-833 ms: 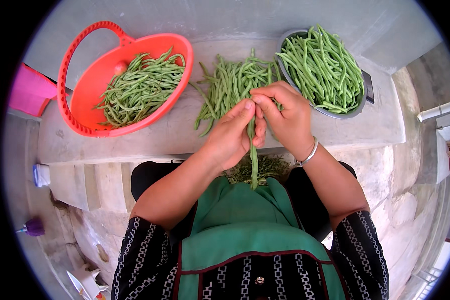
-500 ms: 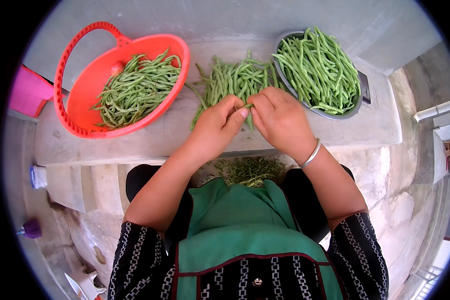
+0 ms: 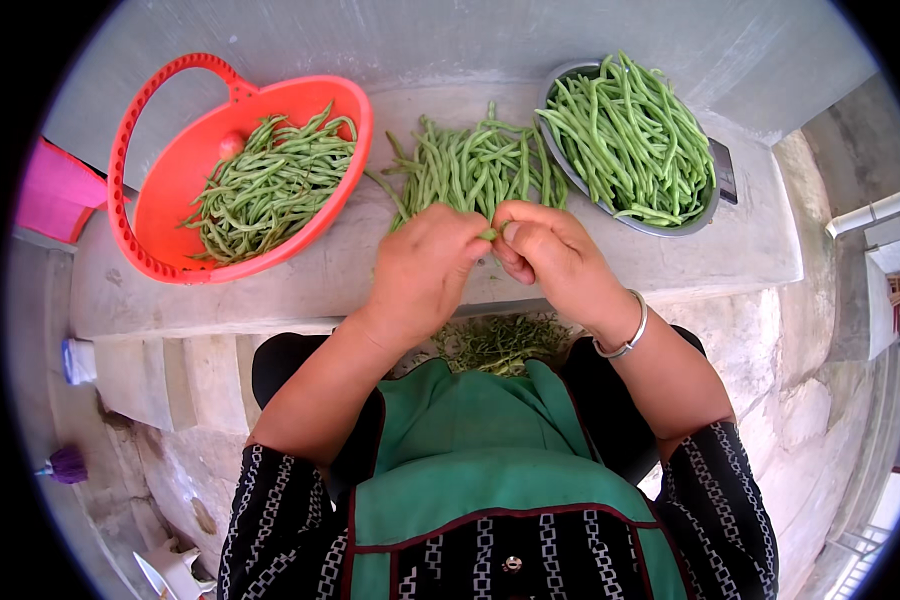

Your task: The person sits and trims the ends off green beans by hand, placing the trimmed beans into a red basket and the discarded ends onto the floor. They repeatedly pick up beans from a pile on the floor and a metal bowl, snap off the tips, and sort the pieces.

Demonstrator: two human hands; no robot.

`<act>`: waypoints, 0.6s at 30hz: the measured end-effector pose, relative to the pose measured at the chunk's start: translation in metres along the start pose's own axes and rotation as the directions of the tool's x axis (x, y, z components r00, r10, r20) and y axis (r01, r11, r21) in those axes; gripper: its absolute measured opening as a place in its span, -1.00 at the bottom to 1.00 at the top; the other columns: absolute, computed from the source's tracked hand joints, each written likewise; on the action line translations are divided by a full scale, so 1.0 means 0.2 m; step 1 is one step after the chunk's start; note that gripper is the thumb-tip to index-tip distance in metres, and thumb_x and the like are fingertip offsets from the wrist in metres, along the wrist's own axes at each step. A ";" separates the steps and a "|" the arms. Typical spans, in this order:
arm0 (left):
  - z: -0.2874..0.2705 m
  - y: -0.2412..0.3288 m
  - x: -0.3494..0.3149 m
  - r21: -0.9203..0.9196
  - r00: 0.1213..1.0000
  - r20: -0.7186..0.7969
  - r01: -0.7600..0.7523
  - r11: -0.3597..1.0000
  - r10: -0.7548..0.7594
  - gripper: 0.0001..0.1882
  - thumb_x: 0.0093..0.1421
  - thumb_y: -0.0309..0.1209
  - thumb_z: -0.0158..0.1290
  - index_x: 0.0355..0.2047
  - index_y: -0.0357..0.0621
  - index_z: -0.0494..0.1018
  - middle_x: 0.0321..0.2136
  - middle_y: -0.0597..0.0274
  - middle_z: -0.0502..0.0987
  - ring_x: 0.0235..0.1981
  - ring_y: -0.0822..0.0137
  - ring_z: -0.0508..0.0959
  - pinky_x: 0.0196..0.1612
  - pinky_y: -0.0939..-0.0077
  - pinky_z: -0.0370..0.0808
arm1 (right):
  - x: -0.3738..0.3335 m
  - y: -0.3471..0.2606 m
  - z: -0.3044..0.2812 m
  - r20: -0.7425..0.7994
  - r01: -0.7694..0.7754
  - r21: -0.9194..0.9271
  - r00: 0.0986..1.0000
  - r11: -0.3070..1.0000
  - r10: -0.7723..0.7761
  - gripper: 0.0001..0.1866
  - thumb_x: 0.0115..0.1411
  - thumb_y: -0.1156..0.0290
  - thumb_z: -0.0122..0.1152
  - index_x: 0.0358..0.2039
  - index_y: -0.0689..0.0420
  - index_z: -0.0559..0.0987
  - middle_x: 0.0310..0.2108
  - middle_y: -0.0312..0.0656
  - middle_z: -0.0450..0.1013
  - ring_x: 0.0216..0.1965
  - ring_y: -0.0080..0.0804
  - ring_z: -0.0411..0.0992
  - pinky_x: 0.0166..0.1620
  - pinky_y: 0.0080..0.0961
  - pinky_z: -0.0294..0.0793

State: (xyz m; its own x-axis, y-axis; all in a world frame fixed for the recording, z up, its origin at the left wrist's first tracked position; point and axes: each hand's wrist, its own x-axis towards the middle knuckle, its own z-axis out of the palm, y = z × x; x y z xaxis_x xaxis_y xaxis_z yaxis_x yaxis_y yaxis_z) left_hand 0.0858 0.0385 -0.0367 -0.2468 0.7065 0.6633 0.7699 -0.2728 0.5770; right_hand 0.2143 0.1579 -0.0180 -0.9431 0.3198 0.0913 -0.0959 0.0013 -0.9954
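— Broadly, saw what, going largest first?
— Logged a grey concrete ledge [image 3: 300, 290] across the top. Found on it an orange basket [image 3: 165, 215] at left, part full of green beans. Found a metal bowl [image 3: 660, 228] at right, heaped with brighter ones, and a loose pile of beans [image 3: 470, 165] between the two, just beside the bowl.
— And nearer in?
— Noted a green apron [image 3: 490, 440], then a heap of trimmings [image 3: 500, 340] below the ledge's near edge, seemingly in the lap.
— Made out the hands?
— Yes. Caught the left hand [image 3: 425, 270] and the right hand [image 3: 550, 250] fingertip to fingertip over the ledge's near edge, just in front of the loose pile. Recorded both clenched on one bean [image 3: 489, 234], pinching a short green end between them. Could not see the remainder, hidden behind the fingers.
— Judged the step how?
— Took it for tipping: end of the bean pinched, not yet snapped off. Reckoned the next move called for a short snap at the tip and a firm hold from the other hand.
— Looked how, the bean?
— Fresh, bright green, slim, with only a stub on show. Noted last a silver bangle [image 3: 625, 340] on the right wrist.
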 end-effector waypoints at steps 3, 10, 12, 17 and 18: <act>-0.03 -0.01 0.05 -0.398 0.921 -0.158 0.270 0.877 -0.356 -0.84 0.29 -0.36 -0.11 -0.33 -0.19 0.36 -0.59 0.26 0.32 -0.61 0.37 0.34 -0.60 0.52 0.25 | 0.00 -0.01 0.02 0.134 0.014 -0.168 0.991 0.986 0.009 -0.86 0.15 0.42 -0.05 -0.49 0.19 0.42 -0.60 -0.19 0.29 -0.56 -0.41 0.26 -0.44 -0.47 0.29; -0.42 -0.27 0.19 -0.905 0.690 -0.291 0.025 0.424 -0.662 -0.75 0.36 -0.30 -0.26 -0.32 -0.19 0.32 -0.55 0.35 0.27 -0.61 0.54 0.16 -0.60 0.66 0.13 | -0.06 0.10 -0.02 0.377 0.345 -0.766 0.925 0.542 -0.056 -0.84 0.08 0.31 0.14 -0.42 0.13 0.55 -0.41 -0.17 0.45 -0.35 -0.15 0.44 -0.29 -0.30 0.43; -0.49 -0.33 0.18 -0.943 0.712 -0.279 -0.074 0.326 -0.645 -0.74 0.38 -0.32 -0.30 -0.31 -0.23 0.31 -0.53 0.33 0.26 -0.60 0.52 0.16 -0.60 0.66 0.13 | -0.03 0.09 -0.05 0.252 0.217 -0.919 0.966 0.329 0.065 -0.77 0.05 0.34 0.20 -0.27 0.14 0.53 -0.34 -0.16 0.44 -0.33 -0.15 0.44 -0.27 -0.31 0.44; -0.53 -0.37 0.16 -0.959 0.714 -0.265 -0.123 0.256 -0.648 -0.73 0.38 -0.33 -0.31 -0.30 -0.25 0.30 -0.53 0.31 0.26 -0.60 0.51 0.15 -0.59 0.65 0.14 | 0.03 0.10 0.01 0.114 0.257 -0.637 0.964 0.727 -0.241 -0.65 0.04 0.43 0.21 -0.13 0.13 0.44 -0.24 -0.16 0.41 -0.32 -0.15 0.44 -0.28 -0.30 0.45; -0.53 -0.37 0.16 -0.959 0.709 -0.262 -0.114 0.261 -0.654 -0.73 0.38 -0.33 -0.31 -0.30 -0.25 0.30 -0.53 0.31 0.26 -0.60 0.51 0.15 -0.59 0.65 0.15 | 0.03 0.12 0.04 0.140 0.288 -0.618 0.956 0.731 -0.259 -0.68 0.04 0.43 0.20 -0.15 0.12 0.45 -0.26 -0.16 0.42 -0.33 -0.14 0.44 -0.29 -0.29 0.44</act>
State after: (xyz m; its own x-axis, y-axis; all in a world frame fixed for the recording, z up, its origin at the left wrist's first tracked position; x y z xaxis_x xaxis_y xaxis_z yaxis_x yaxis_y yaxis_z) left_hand -0.0404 0.0116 -0.0077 -0.8331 0.5084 0.2178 -0.3354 -0.7775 0.5319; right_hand 0.2044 0.1515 -0.0415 -0.9211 0.1729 0.3488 -0.1453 0.6786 -0.7200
